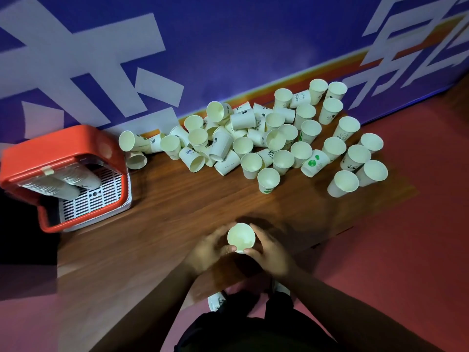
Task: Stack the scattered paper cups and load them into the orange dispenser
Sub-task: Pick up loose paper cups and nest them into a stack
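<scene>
Both hands hold one stack of white paper cups (241, 238) upright, mouth up, above the near part of the wooden table (177, 207). My left hand (209, 247) grips its left side and my right hand (267, 250) grips its right side, so the stack's lower part is hidden. Several loose paper cups (253, 138) lie scattered along the far side of the table, some upright, some tipped over. The orange dispenser (63, 153) stands at the table's left end, with rows of stacked cups (66, 180) inside it.
A blue wall with large white lettering (228, 47) runs behind the table. The floor (406, 250) is reddish to the right and near me. My legs and a white shoe (217, 301) show below the table's near edge.
</scene>
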Demonstrator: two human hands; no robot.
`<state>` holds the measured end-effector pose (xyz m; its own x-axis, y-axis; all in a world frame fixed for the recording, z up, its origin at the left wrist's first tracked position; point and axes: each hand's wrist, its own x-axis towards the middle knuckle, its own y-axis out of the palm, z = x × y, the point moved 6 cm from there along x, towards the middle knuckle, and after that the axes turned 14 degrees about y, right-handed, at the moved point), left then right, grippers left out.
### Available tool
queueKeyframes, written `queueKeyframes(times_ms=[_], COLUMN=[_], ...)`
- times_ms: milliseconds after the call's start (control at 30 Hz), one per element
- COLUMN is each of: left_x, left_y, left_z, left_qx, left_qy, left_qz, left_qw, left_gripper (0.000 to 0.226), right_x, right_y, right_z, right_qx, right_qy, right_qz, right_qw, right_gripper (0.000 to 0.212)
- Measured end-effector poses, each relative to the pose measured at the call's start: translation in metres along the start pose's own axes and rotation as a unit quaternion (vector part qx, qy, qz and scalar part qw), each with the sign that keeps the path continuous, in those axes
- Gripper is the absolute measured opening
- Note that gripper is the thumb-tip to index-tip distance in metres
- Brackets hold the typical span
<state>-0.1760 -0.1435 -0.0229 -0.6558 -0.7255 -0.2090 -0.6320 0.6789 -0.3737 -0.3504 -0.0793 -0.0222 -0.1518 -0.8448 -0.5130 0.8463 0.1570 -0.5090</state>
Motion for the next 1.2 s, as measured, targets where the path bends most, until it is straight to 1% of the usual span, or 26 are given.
queueKeyframes(times_ms=[33,100,167,233,300,367,500,600,700,800,867,967,1000,1100,1200], left_x=[0.000,0.001,0.004,0.010,0.020,0.036,0.083,0.124,0.158,0.181,0.190,0.196,0.196,0.194,0.187], left_y=[0.000,0.001,0.001,-0.004,-0.013,-0.019,-0.022,-0.015,-0.006,0.003,0.008,0.012,0.012,0.011,0.011], left_z=[0.001,0.002,0.000,0.000,-0.001,-0.012,-0.033,-0.042,-0.046,-0.043,-0.036,-0.023,-0.022,-0.023,-0.027], left_qx=[0.008,0.017,0.026,0.030,0.033,0.045,0.091,0.106,0.080,0.063,0.052,0.042,0.040,0.048,0.064], left_qy=[-0.004,-0.006,-0.005,-0.006,-0.012,-0.009,0.007,-0.020,-0.063,-0.081,-0.088,-0.065,-0.052,-0.005,0.024], left_qz=[-0.004,-0.003,0.000,-0.016,-0.040,-0.050,-0.060,-0.050,-0.035,-0.013,0.004,0.002,-0.001,-0.041,-0.061], left_qw=[1.000,1.000,1.000,0.999,0.999,0.998,0.994,0.993,0.994,0.995,0.995,0.997,0.998,0.998,0.996], left_gripper=[0.064,0.064,0.057,0.048,0.043,0.039,0.034,0.037,0.053,0.067,0.075,0.092,0.092,0.078,0.083], right_x=[0.002,0.006,0.011,0.017,0.024,0.034,0.056,0.079,0.101,0.122,0.133,0.141,0.140,0.134,0.126], right_y=[0.002,0.002,-0.003,-0.016,-0.039,-0.068,-0.115,-0.131,-0.134,-0.127,-0.120,-0.113,-0.114,-0.119,-0.126], right_z=[-0.003,-0.007,-0.008,-0.007,-0.008,-0.011,-0.018,-0.023,-0.022,-0.023,-0.021,-0.015,-0.014,-0.014,-0.013], right_qx=[-0.022,-0.040,-0.039,-0.026,-0.007,-0.015,-0.036,-0.028,0.005,0.065,0.095,0.140,0.152,0.174,0.174], right_qy=[0.000,0.006,0.008,0.017,0.034,0.044,0.065,0.095,0.135,0.175,0.174,0.146,0.142,0.136,0.120], right_qz=[0.007,0.013,0.019,0.018,-0.004,-0.039,-0.108,-0.118,-0.097,-0.046,-0.004,0.041,0.046,0.060,0.066], right_qw=[1.000,0.999,0.999,0.999,0.999,0.998,0.991,0.988,0.986,0.981,0.980,0.978,0.977,0.973,0.975], right_gripper=[0.093,0.090,0.085,0.073,0.059,0.051,0.047,0.046,0.047,0.053,0.060,0.062,0.061,0.053,0.049])
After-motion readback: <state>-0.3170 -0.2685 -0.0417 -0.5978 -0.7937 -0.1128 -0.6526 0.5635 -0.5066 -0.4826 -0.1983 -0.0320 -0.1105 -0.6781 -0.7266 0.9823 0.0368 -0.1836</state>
